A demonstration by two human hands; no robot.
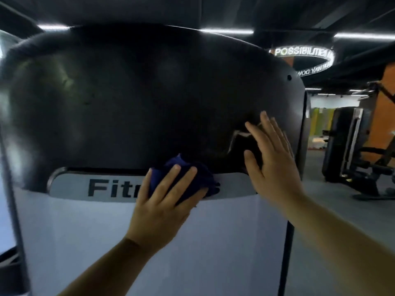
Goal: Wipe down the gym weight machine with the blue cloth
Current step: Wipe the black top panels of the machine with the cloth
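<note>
Pressing the cloth [207, 178] against the machine [85, 231], the left hand [162, 210] is spreading nearly straight fingers [167, 180] over it, on the seam under the black cover [128, 92]; just beside it, the right hand [275, 163] is lying flat on that cover, holding nothing.

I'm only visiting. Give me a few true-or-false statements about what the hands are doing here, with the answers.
1. The left hand presses the cloth on the grey band. True.
2. The right hand holds a spray bottle. False: it holds nothing and lies flat on the black cover.
3. The cloth is red. False: it is dark blue.
4. Hand and cloth hide part of the lettering. True.
</note>
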